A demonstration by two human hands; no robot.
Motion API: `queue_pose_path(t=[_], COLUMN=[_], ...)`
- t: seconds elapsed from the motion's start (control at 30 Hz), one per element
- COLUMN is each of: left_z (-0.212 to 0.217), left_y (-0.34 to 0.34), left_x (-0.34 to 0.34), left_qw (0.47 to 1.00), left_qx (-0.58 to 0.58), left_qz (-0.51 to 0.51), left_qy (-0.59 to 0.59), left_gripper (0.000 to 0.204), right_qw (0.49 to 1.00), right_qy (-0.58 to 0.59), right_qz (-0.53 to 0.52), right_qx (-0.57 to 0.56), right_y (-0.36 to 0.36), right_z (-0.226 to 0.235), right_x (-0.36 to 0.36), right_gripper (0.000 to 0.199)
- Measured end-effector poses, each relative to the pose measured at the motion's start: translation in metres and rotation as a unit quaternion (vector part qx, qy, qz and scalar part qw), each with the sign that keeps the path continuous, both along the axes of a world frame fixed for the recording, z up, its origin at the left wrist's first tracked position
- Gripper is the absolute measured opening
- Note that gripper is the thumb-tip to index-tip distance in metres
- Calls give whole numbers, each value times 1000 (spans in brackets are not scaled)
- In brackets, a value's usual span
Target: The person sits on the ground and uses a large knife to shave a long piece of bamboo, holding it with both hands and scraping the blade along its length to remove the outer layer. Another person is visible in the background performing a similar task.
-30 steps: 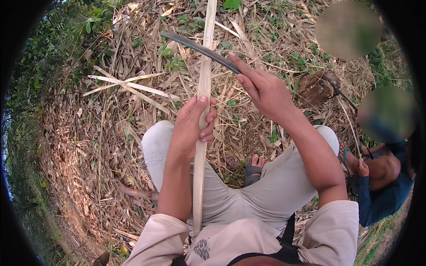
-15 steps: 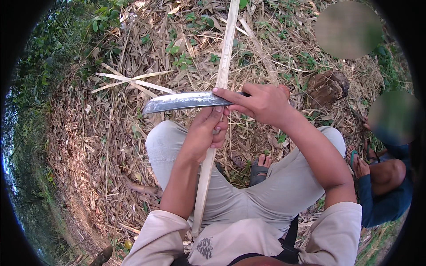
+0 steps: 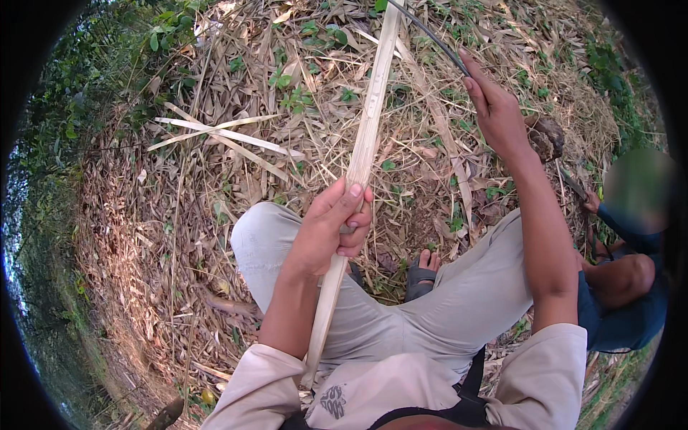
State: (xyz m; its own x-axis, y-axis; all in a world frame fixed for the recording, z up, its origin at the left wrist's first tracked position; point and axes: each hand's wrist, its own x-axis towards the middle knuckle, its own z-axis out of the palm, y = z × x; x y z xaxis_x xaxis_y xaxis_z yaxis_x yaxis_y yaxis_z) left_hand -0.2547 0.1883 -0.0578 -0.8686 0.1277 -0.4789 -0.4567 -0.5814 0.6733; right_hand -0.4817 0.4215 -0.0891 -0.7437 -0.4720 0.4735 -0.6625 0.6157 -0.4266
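My left hand (image 3: 331, 222) is closed around a long pale bamboo strip (image 3: 374, 107). The strip slants from beside my lap up past the top of the view, and its face looks shaved and slightly rough. My right hand (image 3: 499, 118) grips a machete (image 3: 436, 41), reaching far up and to the right. Its blade shows nearly edge-on as a thin dark curve, with the tip side close to the strip's far part. The handle is hidden by my right hand.
Several thin pale strips (image 3: 215, 130) lie crossed on the dry leaves at left. A cut log (image 3: 546, 136) sits beyond my right forearm. Another person in dark blue clothing (image 3: 620, 315) crouches at far right, a hand (image 3: 592, 202) on a blade-like tool.
My right hand has carried the machete away from just above my left hand, up and to the right, turning the blade edge-on. The strip has tilted slightly rightward at its far end.
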Motion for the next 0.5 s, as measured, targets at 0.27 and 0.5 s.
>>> queue_pose_path(t=[0.27,0.5], left_z=[-10,-11], left_y=[5,20], left_x=[-13,-10], left_qw=[999,989], left_qx=[-47,-147], left_qz=[10,1], left_qy=[4,-21], left_gripper=[23,25], right_qw=[961,949], right_qy=[94,133], right_qz=[210,250], right_qx=[151,138], right_y=[-59,-48], right_z=[21,0], right_x=[98,80], right_gripper=[55,55])
